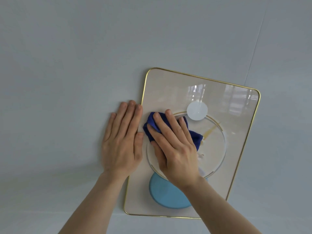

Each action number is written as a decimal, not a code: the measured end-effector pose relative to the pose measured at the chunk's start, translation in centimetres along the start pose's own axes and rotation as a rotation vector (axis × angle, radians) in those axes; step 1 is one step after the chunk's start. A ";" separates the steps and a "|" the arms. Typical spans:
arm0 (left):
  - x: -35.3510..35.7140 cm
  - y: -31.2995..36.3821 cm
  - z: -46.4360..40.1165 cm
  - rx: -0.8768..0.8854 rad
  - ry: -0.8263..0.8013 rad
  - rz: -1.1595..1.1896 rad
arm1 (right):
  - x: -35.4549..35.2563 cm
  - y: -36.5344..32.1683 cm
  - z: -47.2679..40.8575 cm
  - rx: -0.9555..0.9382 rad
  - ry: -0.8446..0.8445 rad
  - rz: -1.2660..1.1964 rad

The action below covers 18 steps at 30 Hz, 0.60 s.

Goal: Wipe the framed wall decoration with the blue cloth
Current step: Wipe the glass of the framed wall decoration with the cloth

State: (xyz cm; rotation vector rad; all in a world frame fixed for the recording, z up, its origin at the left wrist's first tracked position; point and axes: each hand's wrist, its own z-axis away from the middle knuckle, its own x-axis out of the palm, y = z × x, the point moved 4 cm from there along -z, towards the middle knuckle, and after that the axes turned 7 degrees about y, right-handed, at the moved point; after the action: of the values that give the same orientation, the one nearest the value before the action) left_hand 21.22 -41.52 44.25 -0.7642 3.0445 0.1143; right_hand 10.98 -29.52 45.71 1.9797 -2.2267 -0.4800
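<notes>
Your right hand (175, 146), fingers straight, presses the blue cloth (196, 138) onto the framed wall decoration (236, 149) near its left edge. Your left hand (121, 142) lies flat on the wall (67, 81), fingertips at that edge. A pale disc (197, 110) sits just above the cloth.

Plain pale grey-blue wall (84, 48)

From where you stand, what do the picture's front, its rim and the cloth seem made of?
Front: glossy glass or clear plastic, likely; it mirrors windows. Rim: thin shiny gold-coloured metal, perhaps brass. Cloth: soft dark-blue fabric, perhaps microfibre; it bunches into folds.
</notes>
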 end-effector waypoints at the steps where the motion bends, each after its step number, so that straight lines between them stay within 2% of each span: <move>1: 0.0 0.0 0.0 0.003 0.009 0.005 | 0.1 0.0 0.2 -0.007 0.006 0.002; 5: -0.1 -0.1 0.0 0.004 0.032 0.027 | 0.6 -0.3 1.1 -0.014 0.024 -0.015; 11: 0.0 0.1 0.0 0.010 0.033 0.010 | 1.1 -1.4 6.1 -0.097 -0.078 -0.059; 18: 0.1 0.0 0.0 0.010 0.029 -0.009 | 1.1 -1.9 7.8 -0.091 -0.136 -0.088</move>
State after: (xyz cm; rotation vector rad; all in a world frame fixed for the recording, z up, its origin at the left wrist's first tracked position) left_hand 21.17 -41.54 44.24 -0.7857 3.0665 0.0883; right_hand 10.28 -29.55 37.70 2.0620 -2.1574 -0.7341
